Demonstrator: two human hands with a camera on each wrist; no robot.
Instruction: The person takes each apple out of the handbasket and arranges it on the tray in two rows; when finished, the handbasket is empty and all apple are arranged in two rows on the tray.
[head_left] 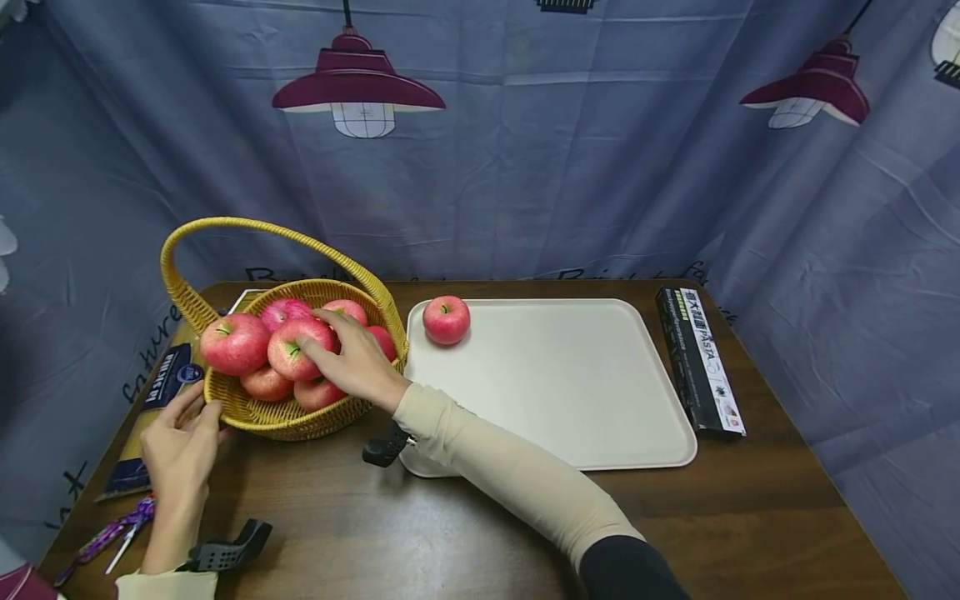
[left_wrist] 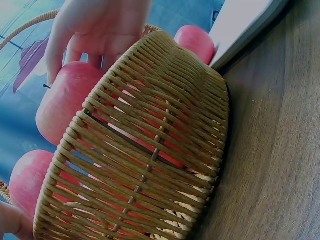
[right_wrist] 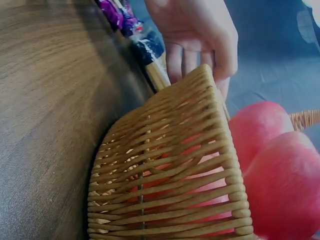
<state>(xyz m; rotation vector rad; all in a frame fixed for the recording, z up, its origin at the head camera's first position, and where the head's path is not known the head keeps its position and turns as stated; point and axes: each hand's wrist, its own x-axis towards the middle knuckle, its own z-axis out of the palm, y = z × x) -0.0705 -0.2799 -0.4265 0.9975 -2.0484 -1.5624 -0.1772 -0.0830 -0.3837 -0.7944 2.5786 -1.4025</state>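
A yellow wicker basket with a tall arched handle stands at the left of the table, heaped with several red apples and one brighter pink fruit. My right hand reaches over the basket and grips a red apple on top of the heap, thumb on the near side. At the basket's left rim, my left hand holds the edge; some of its fingers are hidden behind the wicker. One apple sits alone on the white tray, at its far left corner.
A black and white pasta box lies right of the tray. Left of the basket is a yellow and navy package, with a purple-patterned tool nearer the front. A blue curtain hangs behind the table.
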